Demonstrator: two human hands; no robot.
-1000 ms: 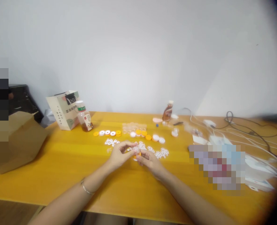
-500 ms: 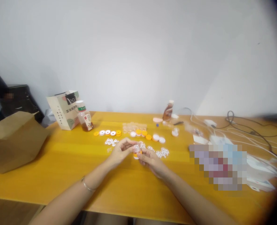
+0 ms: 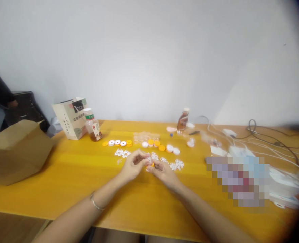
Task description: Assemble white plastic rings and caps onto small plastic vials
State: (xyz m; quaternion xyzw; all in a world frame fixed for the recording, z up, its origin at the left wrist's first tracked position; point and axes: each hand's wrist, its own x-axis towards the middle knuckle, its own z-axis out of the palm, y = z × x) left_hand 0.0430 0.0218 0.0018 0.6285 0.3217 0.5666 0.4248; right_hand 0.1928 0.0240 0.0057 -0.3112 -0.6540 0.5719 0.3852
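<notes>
Over the middle of the table, my left hand (image 3: 133,166) and my right hand (image 3: 164,172) meet with their fingertips closed. Between them is a small orange-and-white round piece (image 3: 150,164). My left fingers pinch a white disc with holes against its top, while my right thumb and fingers grip its orange side. Fingers cover much of both parts. Just beyond my right hand lie several loose white perforated discs (image 3: 176,164). Small white pieces (image 3: 122,153) form a group left of my left hand.
Behind the hands runs a row of orange and white round pieces (image 3: 161,147), near a clear plastic tray (image 3: 139,137). Two drink bottles (image 3: 93,126), a paper box bag (image 3: 69,123) and a brown paper bag (image 3: 20,152) stand around. Cables (image 3: 273,145) sprawl at right. Another person's hand (image 3: 12,103) shows far left.
The white perforated disc has come down closer against the orange-and-white piece, and my fingertips cover more of both. The whole view has shifted slightly.
</notes>
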